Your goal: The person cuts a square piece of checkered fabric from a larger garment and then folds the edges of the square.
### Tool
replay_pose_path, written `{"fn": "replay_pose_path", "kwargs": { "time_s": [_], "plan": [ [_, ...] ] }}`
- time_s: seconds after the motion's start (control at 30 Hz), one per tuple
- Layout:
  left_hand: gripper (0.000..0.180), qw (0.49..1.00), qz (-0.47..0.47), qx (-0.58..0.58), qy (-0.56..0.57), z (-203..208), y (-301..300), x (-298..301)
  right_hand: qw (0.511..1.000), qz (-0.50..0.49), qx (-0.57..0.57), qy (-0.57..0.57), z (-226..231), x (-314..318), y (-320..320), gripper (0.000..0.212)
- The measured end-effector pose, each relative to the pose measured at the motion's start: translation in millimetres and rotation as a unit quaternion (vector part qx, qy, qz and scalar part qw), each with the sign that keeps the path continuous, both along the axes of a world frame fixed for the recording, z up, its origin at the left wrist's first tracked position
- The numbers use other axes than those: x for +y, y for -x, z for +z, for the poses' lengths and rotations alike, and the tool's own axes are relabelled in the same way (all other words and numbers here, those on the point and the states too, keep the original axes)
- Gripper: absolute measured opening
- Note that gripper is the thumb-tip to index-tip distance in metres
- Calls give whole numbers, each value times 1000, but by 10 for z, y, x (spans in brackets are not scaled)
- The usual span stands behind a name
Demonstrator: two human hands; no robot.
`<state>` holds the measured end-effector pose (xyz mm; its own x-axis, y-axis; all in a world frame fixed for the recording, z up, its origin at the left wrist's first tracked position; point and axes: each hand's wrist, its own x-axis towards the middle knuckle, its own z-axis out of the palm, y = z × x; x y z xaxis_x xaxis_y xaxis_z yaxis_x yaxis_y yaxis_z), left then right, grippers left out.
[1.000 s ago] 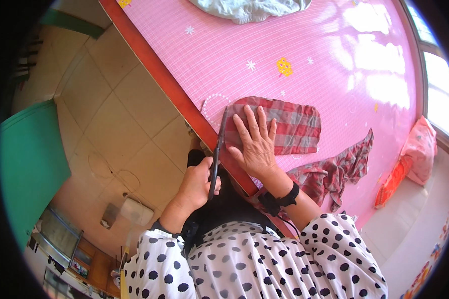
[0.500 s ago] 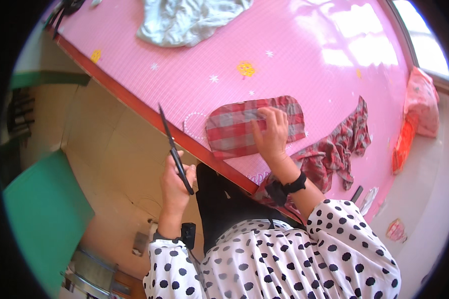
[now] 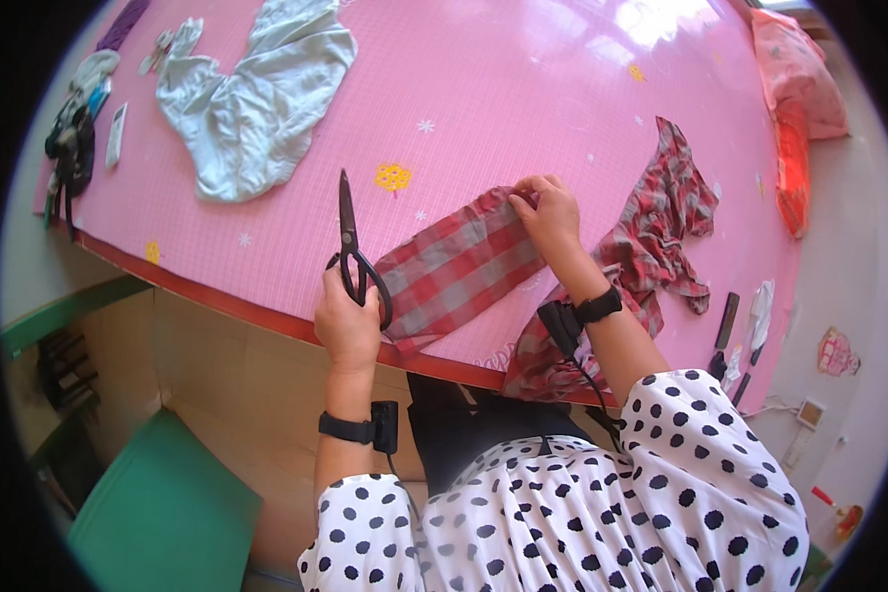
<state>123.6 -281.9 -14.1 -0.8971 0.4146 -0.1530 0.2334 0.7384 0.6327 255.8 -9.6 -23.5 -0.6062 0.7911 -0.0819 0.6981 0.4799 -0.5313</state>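
My left hand (image 3: 347,326) is closed round black-handled scissors (image 3: 349,237), their blades together and pointing away from me, over the table's near edge. Just right of them lies a cut piece of red and grey checked cloth (image 3: 459,268) with a rounded end. At its far right corner my right hand (image 3: 551,212) pinches the cloth's edge between thumb and fingers. A crumpled remnant of the same checked cloth (image 3: 651,212) spreads to the right, running under my right forearm toward the table edge.
The pink patterned table (image 3: 493,109) has a red-brown edge. A pale blue garment (image 3: 257,118) lies at the far left, near a white remote-like object (image 3: 116,135) and dark items (image 3: 72,158). Pink and orange bags (image 3: 797,84) stand at right. A green seat (image 3: 163,508) is lower left.
My right hand has gone from resting flat on the checked piece to gripping its far right edge, and the piece has turned. The scissors have come upright beside it. The view has shifted.
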Motion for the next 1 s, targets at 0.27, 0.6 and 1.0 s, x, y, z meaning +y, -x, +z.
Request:
{"fn": "replay_pose_path", "kwargs": {
  "time_s": [0.27, 0.6, 1.0],
  "plan": [
    [31, 994, 22, 10, -110, 19, 30, 316, 993, 54, 87, 61, 37, 518, -117, 10],
    [38, 957, 33, -68, -280, 793, 338, 663, 975, 91, 201, 40, 520, 954, 318, 10],
    [37, 923, -140, -296, -205, 444, -337, 365, 965, -102, 173, 169, 125, 588, -268, 16]
  ]
}}
